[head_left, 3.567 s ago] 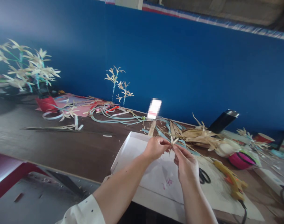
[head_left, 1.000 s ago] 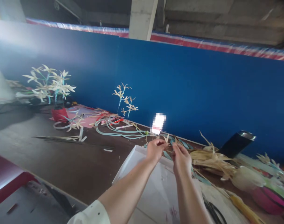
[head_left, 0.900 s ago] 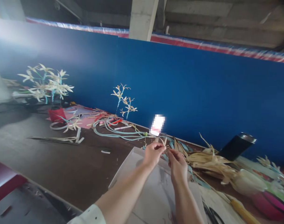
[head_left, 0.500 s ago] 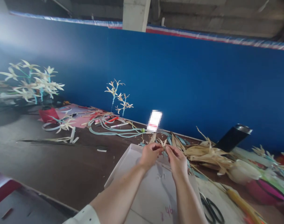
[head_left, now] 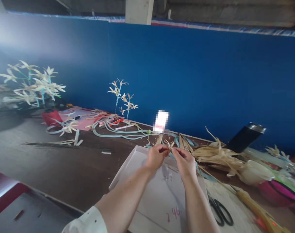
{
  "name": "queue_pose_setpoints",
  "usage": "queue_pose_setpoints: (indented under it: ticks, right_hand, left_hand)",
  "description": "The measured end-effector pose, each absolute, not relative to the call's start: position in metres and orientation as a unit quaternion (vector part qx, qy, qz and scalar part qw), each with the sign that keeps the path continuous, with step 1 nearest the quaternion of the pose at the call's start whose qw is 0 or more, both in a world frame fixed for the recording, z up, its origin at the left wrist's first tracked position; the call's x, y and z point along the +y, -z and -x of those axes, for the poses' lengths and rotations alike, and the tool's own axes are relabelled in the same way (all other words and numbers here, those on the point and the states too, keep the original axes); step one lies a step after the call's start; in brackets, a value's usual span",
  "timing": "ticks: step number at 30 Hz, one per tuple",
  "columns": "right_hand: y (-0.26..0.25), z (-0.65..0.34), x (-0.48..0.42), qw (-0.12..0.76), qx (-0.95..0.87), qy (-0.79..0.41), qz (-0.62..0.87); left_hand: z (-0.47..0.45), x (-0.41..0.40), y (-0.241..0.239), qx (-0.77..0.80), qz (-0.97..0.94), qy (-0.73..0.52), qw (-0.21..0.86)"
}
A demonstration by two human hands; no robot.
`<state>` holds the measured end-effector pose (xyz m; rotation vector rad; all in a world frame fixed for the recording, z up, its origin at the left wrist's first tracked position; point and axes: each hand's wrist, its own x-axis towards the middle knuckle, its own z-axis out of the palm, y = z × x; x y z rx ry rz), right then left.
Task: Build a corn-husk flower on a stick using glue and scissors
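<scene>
Both hands meet above a shallow white box lid with pink handwriting on it. Between their fingertips is a small pale flower made of dried husk strips, its petals pointing up and away. My left hand pinches it from the left, thumb against fingers. My right hand pinches it from the right, thumb and forefinger together. The flower's base is hidden by the fingers. Just beyond the hands lie husk scraps. To the right is a heap of dried corn husks.
Black-handled scissors and a yellow hot glue gun lie at the right. A dark tumbler leans behind the husks, near a white bowl. Pale-blue tubing curls at the back. Husk flowers stand by the blue partition.
The view has tipped slightly downward. The hands stay together at the flower, whose petals now show lower and less spread between the fingertips.
</scene>
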<state>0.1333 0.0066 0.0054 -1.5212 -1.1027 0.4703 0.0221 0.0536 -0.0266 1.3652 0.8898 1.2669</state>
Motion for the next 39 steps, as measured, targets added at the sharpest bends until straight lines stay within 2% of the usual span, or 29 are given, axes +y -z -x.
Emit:
queue_pose_setpoints:
  ticks: [18,27,39]
  right_hand:
    - [-0.002,-0.136,0.008,0.559,-0.469,-0.204,0.653]
    - [0.002,-0.137,0.009,0.545,-0.47,-0.201,0.664]
    - [0.0,-0.134,0.007,0.553,-0.444,-0.233,0.665]
  left_hand:
    - [-0.016,0.05,0.026,0.4,-0.66,-0.502,0.389]
    - [-0.011,0.044,0.021,0.419,-0.713,-0.487,0.283]
    - [-0.013,0.048,0.027,0.41,-0.728,-0.49,0.247]
